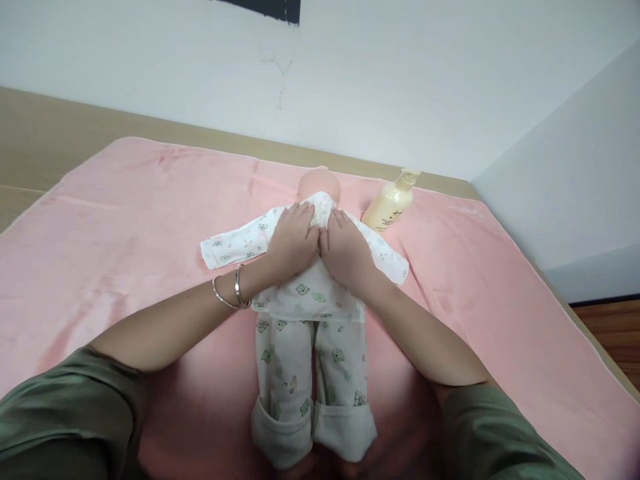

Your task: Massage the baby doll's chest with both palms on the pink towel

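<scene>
A doll (320,185) lies on its back, its head away from me, dressed in a white printed top (315,293) and matching trousers (340,360) with turned-up cuffs. Both sleeves stretch out to the sides. My left hand (294,240) rests on the upper chest of the top, fingers bent over the cloth near the neck. Beside it, my right hand (346,248) is on the other side of the chest, and the two thumbs come close together at the middle. Cloth is bunched up between the hands, over the doll's chin. What the fingertips pinch is hidden.
A cream pump bottle (391,203) leans or lies beyond the right sleeve. Under everything is a pink blanket (165,200) on a wooden surface (45,127). A white wall (375,80) rises behind, and another wall stands at the right.
</scene>
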The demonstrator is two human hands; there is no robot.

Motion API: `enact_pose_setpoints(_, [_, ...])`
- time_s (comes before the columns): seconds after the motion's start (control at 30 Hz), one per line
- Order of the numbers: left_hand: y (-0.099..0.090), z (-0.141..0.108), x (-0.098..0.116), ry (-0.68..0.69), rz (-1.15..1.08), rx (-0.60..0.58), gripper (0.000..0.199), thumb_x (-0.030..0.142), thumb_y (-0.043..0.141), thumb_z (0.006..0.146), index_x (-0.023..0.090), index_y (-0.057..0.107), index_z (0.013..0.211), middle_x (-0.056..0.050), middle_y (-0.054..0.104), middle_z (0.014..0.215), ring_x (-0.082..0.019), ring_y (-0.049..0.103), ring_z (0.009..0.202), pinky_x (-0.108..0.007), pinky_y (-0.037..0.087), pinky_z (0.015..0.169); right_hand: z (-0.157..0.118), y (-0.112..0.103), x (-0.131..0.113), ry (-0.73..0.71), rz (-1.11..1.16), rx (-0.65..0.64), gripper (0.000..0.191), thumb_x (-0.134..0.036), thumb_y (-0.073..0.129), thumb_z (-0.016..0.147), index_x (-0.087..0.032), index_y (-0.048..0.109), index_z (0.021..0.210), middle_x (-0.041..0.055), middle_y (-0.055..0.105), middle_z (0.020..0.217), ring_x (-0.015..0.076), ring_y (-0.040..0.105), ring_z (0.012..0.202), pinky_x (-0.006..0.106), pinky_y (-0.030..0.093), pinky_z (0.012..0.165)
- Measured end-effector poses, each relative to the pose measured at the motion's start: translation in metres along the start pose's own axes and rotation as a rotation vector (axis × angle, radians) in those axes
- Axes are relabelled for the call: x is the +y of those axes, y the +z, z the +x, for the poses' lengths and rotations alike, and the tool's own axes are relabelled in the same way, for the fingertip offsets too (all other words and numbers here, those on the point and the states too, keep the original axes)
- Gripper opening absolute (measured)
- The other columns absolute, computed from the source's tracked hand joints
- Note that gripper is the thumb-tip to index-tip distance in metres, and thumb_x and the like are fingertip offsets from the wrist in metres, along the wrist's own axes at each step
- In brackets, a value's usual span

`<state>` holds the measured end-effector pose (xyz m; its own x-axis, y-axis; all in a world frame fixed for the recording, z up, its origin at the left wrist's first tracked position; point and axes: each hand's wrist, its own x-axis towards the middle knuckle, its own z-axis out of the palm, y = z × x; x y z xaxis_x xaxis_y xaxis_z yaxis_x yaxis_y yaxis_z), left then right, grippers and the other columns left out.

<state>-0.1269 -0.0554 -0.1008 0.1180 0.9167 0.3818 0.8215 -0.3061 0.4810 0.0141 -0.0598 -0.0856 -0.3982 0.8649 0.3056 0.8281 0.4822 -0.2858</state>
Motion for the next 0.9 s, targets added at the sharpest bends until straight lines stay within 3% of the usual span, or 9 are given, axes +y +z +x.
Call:
enact_pose_setpoints(0.1, [-0.006,0.017,-0.009,-0.068,0.016,-0.033,0.030,0.022,0.034,0.093,0.019,0.063,0.100,-0.014,0.072,0.107,-0.030,0.066,0.106,-0.049,0.052,0.101,-0.012,0.000,-0.012,-0.019,-0.030,0.013,0.059,-0.028,0.027,0.102,0.006,0.046,0.147,0.0291,0.049,0.154,0.0369,0.040,0.151,0.058,0.034,0.126])
enact_pose_setpoints(0.17, [-0.007,0.019,-0.010,-0.091,0.048,-0.049,0.029,0.021,0.033,0.093,0.019,0.062,0.096,-0.014,0.072,0.103,-0.030,0.066,0.099,-0.049,0.053,0.097,-0.012,-0.003,-0.013,-0.025,-0.021,0.000,0.057,-0.027,0.029,0.102,0.004,0.048,0.146,0.0271,0.050,0.154,0.0358,0.040,0.150,0.057,0.035,0.126])
enact_pose_setpoints(0.27, [-0.005,0.005,0.000,-0.045,0.114,-0.018,0.035,0.020,0.032,0.095,0.013,0.063,0.110,-0.019,0.070,0.119,-0.033,0.063,0.117,-0.053,0.048,0.107,0.002,-0.007,-0.001,0.001,0.034,-0.047,0.051,-0.024,0.033,0.100,0.000,0.054,0.140,0.0245,0.056,0.148,0.0333,0.047,0.145,0.052,0.038,0.124])
enact_pose_setpoints(0.37, [-0.003,-0.021,0.015,0.117,0.134,0.012,0.045,0.022,0.033,0.097,0.004,0.056,0.131,-0.024,0.059,0.144,-0.035,0.050,0.141,-0.054,0.037,0.122,0.020,-0.008,0.017,0.081,0.068,-0.078,0.045,-0.024,0.035,0.099,-0.002,0.059,0.130,0.0247,0.062,0.139,0.0342,0.054,0.136,0.050,0.042,0.119])
enact_pose_setpoints(0.47, [-0.003,-0.035,0.024,0.203,0.145,0.013,0.049,0.022,0.034,0.099,-0.001,0.052,0.138,-0.025,0.053,0.151,-0.034,0.045,0.147,-0.053,0.034,0.126,0.027,-0.006,0.025,0.117,0.021,-0.078,0.044,-0.026,0.034,0.100,-0.003,0.060,0.126,0.0248,0.064,0.135,0.0355,0.057,0.131,0.051,0.044,0.115])
enact_pose_setpoints(0.6, [-0.011,-0.015,0.013,0.178,0.082,-0.059,0.039,0.019,0.031,0.097,0.009,0.063,0.117,-0.020,0.067,0.132,-0.029,0.057,0.134,-0.048,0.042,0.122,0.015,-0.006,0.014,0.057,-0.086,-0.063,0.046,-0.024,0.030,0.102,-0.001,0.061,0.127,0.0257,0.065,0.134,0.0357,0.058,0.130,0.051,0.041,0.118])
enact_pose_setpoints(0.77, [-0.016,0.014,-0.007,-0.072,0.090,-0.084,0.028,0.028,0.034,0.097,0.018,0.060,0.095,-0.015,0.070,0.101,-0.031,0.065,0.100,-0.051,0.055,0.098,-0.008,-0.014,-0.012,0.008,-0.154,-0.035,0.048,-0.024,0.034,0.102,0.003,0.058,0.133,0.0280,0.061,0.140,0.0371,0.052,0.139,0.051,0.039,0.121])
enact_pose_setpoints(0.83, [-0.015,0.012,-0.006,-0.066,0.124,-0.053,0.026,0.027,0.034,0.096,0.019,0.059,0.094,-0.015,0.069,0.099,-0.031,0.064,0.099,-0.051,0.054,0.096,-0.009,-0.017,-0.015,0.030,-0.155,-0.041,0.044,-0.024,0.034,0.102,-0.001,0.064,0.126,0.0261,0.066,0.133,0.0366,0.055,0.135,0.051,0.042,0.119])
enact_pose_setpoints(0.9, [-0.013,0.003,-0.001,0.027,0.178,-0.028,0.027,0.023,0.035,0.096,0.018,0.061,0.097,-0.017,0.069,0.104,-0.033,0.063,0.106,-0.053,0.052,0.099,-0.004,-0.019,-0.011,0.082,-0.119,-0.071,0.040,-0.024,0.035,0.102,-0.007,0.068,0.117,0.0228,0.069,0.127,0.0355,0.060,0.129,0.050,0.048,0.112])
